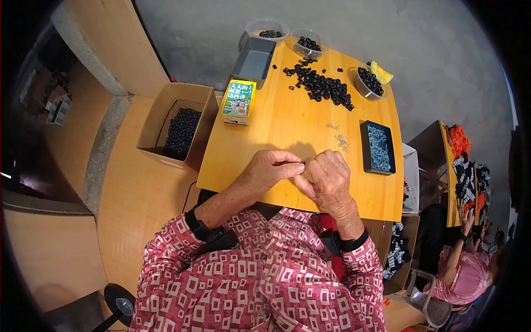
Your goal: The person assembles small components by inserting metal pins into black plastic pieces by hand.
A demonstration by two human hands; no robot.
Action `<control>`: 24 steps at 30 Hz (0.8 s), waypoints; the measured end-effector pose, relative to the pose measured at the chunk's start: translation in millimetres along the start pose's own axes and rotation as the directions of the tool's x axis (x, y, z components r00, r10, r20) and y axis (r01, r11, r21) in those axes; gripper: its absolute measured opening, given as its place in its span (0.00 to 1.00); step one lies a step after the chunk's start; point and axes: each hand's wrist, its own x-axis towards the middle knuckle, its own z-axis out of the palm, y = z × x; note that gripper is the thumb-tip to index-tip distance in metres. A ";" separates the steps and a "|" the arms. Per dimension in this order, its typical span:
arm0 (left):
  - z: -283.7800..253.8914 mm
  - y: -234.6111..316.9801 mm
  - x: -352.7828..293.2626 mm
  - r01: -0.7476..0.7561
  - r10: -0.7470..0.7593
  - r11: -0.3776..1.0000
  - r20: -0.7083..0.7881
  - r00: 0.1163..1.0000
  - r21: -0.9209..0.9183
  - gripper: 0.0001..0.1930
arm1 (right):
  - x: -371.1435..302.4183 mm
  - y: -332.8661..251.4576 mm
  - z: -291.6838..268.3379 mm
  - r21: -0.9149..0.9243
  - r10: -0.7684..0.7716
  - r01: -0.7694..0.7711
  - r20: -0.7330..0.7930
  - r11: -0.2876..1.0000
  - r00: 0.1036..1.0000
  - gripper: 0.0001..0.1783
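Just above the near part of the yellow wooden table, my two hands meet fingertip to fingertip. My left hand is closed in a pinch of thumb and forefinger. Curled against it, my right hand is closed as well. A tiny dark bit shows where the fingertips touch, too small and covered to name. Small silvery metal pieces lie loose beyond my right hand. Farther off spreads a pile of small black ring-like parts. A black tray full of small silvery pieces sits to the right.
Clear bowls of black parts stand along the far edge. A grey tray and a yellow-green box are at the left. Beside the table is a cardboard box of black parts. Another person sits at the right.
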 end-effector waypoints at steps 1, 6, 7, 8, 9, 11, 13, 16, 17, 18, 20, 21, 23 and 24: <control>-0.7 -0.1 -0.4 0.001 -0.001 1.000 0.001 1.000 0.002 0.14 | 0.4 -0.3 0.1 0.000 0.002 -0.002 -0.001 1.000 1.000 0.14; -3.7 -8.3 0.3 -0.014 0.014 0.999 0.010 1.000 -0.048 0.13 | 1.4 1.0 3.6 0.043 -0.015 0.014 0.019 0.999 1.000 0.16; -4.5 -8.0 0.4 -0.013 0.013 0.999 0.010 1.000 -0.049 0.13 | 1.0 1.4 4.4 0.044 -0.015 0.014 0.020 0.999 1.000 0.16; -5.3 -7.0 0.7 -0.014 0.015 1.000 0.025 1.000 -0.021 0.13 | 0.5 1.8 4.8 0.042 -0.014 0.013 0.032 0.999 0.999 0.16; -5.7 -6.7 0.9 -0.016 0.016 1.000 0.041 0.999 0.007 0.12 | -0.1 2.3 5.0 0.041 -0.014 0.012 0.044 0.999 0.999 0.17; -5.4 -8.1 0.7 -0.009 0.009 1.000 0.028 1.000 -0.005 0.13 | 2.0 3.0 3.2 0.039 -0.018 0.016 0.056 0.999 0.998 0.17; -3.8 -10.6 0.7 -0.003 0.004 1.000 0.016 1.000 -0.016 0.13 | 3.8 3.2 -0.4 0.036 -0.023 0.021 0.068 0.999 0.997 0.18; -1.7 -13.4 0.2 0.003 -0.007 0.991 -0.030 1.000 -0.132 0.14 | 4.7 4.3 -4.3 0.003 0.038 -0.038 0.127 0.999 0.991 0.18; -1.9 -13.4 0.4 0.007 -0.012 0.991 -0.035 0.999 -0.137 0.14 | 5.2 5.5 -4.4 -0.002 0.049 -0.049 0.141 0.999 0.989 0.18; -2.0 -13.5 0.3 0.010 -0.016 0.990 -0.040 0.999 -0.141 0.15 | 5.9 6.4 -4.2 -0.006 0.059 -0.059 0.154 0.998 0.986 0.19; -1.3 -14.7 0.6 0.010 -0.016 0.990 -0.044 0.999 -0.139 0.15 | 5.7 8.4 -1.0 0.019 0.026 -0.030 0.158 0.999 0.987 0.19; -1.3 -15.6 0.8 0.009 -0.016 0.990 -0.052 0.999 -0.138 0.15 | 4.9 9.4 1.1 0.045 -0.009 0.002 0.160 0.999 0.987 0.18; -2.9 -18.5 1.8 0.007 -0.014 0.991 -0.048 0.999 -0.131 0.15 | 1.8 11.8 5.8 0.042 -0.030 0.023 0.166 0.999 0.986 0.18; -3.6 -19.2 2.1 0.005 -0.011 0.992 -0.044 0.999 -0.124 0.15 | 0.8 12.5 7.1 0.039 -0.051 0.045 0.171 0.998 0.984 0.18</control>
